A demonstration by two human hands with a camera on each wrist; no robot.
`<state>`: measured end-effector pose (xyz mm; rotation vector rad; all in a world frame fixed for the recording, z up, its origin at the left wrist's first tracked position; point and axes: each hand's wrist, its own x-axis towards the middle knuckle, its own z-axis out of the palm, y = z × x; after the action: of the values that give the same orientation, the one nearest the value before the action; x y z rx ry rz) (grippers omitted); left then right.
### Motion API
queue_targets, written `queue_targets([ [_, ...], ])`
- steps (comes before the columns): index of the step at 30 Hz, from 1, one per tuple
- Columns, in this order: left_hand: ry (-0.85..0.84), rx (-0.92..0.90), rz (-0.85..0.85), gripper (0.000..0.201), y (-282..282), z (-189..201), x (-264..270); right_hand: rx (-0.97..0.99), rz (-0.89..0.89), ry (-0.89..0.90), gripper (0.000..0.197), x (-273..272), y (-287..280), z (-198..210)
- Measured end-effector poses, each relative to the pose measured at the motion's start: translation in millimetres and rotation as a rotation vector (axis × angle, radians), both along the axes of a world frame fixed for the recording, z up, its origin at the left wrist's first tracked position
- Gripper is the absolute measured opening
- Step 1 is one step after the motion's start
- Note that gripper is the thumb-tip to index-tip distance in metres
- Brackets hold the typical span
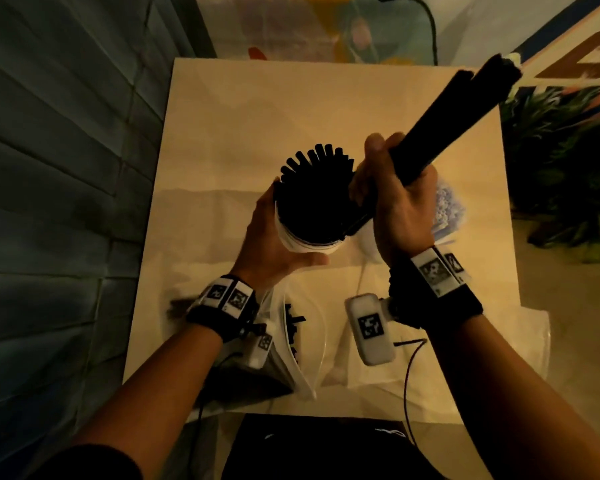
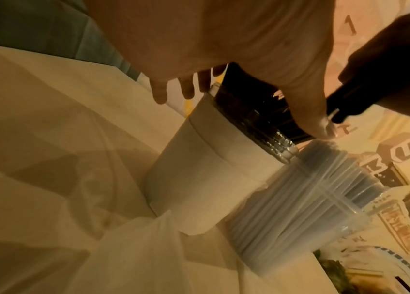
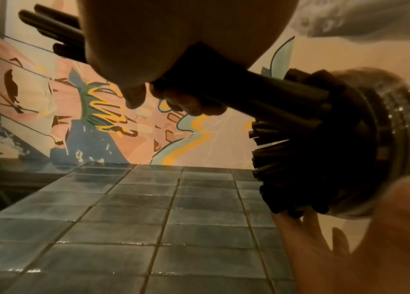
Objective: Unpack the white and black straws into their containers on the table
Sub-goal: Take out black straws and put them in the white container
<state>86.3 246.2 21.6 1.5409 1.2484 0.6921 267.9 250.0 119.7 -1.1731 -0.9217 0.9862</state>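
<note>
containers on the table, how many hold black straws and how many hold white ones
Black-straw container: 1, steadied by the left hand
White-straw container: 1, right beside it
Total: 2 containers
The right hand grips a bundle of black straws, low end at the black container's rim.

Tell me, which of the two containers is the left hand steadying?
The one packed with black straws; the left hand cups its side. The other container, holding white straws, stands untouched beside it.
</note>
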Motion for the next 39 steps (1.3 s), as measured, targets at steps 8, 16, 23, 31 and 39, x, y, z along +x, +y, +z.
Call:
queue_targets([
  [8, -0.013, -0.012, -0.038, 0.115, 29.3, -17.6, 26.7, -0.045, -0.008, -0.104, 0.022, -18.2, 17.6, -21.6],
  [16, 0.017, 0.008, 0.026, 0.119, 22.9, -21.3, 21.9, -0.038, -0.03, -0.2, 0.012, -11.7, 21.4, -21.3],
  [23, -0.03, 0.171, -0.017, 0.088, 19.1, 6.7, 23.0, 0.045, -0.114, -0.246, 0.011, -1.6, 23.0, -21.1],
  [31, 0.091, 0.078, 0.0, 0.099, 22.3, -10.7, 17.3, -0.035, 0.123, -0.524, 0.025, -18.7, 19.4, -25.0],
  [39, -0.096, 0.028, 0.026, 0.089, 28.1, -9.5, 20.5, -0.099, 0.146, -0.546, 0.026, -20.4, 20.4, -18.4],
])
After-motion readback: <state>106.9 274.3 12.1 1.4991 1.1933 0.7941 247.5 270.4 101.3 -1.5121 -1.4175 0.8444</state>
